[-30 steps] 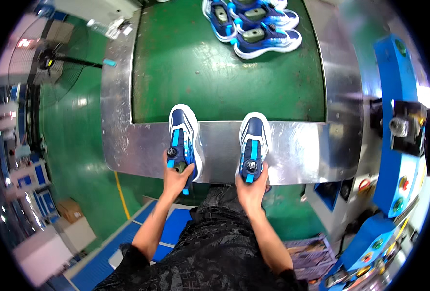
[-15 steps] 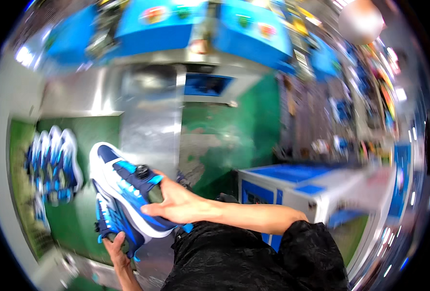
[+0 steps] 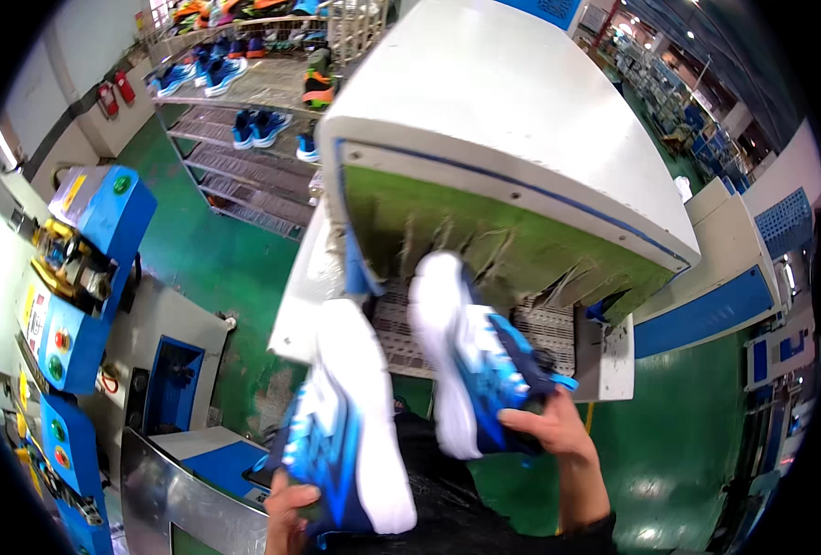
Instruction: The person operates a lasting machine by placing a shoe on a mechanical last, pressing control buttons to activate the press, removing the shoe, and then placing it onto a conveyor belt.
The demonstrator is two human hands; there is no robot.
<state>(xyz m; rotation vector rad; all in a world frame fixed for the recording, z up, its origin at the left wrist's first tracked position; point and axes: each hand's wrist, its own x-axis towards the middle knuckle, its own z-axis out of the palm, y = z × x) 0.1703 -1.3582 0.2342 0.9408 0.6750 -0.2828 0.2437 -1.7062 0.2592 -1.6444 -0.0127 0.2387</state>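
Each hand grips a blue-and-white sneaker by its heel and ankle end. The left sneaker [image 3: 322, 444] has its white sole turned to the right, with my left hand [image 3: 292, 507] closed on it at the lower left. To the right, my right hand [image 3: 554, 427] is wrapped around the collar of the other sneaker [image 3: 484, 370], whose toe points away from me. That toe reaches to the opening of a white machine, just before the green curtain [image 3: 484, 231] of slit flaps. Under the flaps lies a slatted conveyor belt [image 3: 544, 335]. The two shoes are apart from each other.
The white machine housing [image 3: 512, 102] fills the upper middle. Behind it at left stands a shelf rack [image 3: 244, 166] with several shoes. Blue machines with buttons [image 3: 68, 342] line the left side, beside a metal bench [image 3: 174, 490]. Green floor [image 3: 669, 444] shows at right.
My view has swung from the metal bench and shoe rack to the curtained machine. Both sneakers came along, now held apart with toes pointing away; earlier they were side by side.
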